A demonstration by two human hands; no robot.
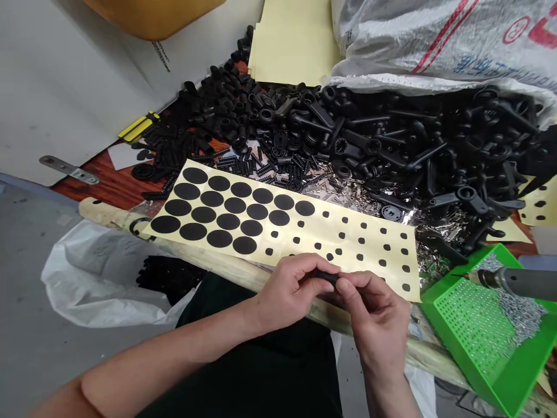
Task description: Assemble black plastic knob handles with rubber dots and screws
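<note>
Black-dot sheet [313, 229] lying across your lap, large dots filling its left end and small dots its right end. Left of the sheet, a white plastic bag [100, 278] is lying crumpled. Just below the sheet's lower edge, your left hand [285, 293] is curling its fingers closed on a small black part [326, 277], and your right hand [372, 316] is pinching that part between thumb and fingers. Beyond the sheet, a heap of black plastic parts [348, 139] is spreading; right of it, a green perforated tray [435, 296] is holding metal pins [520, 313].
</note>
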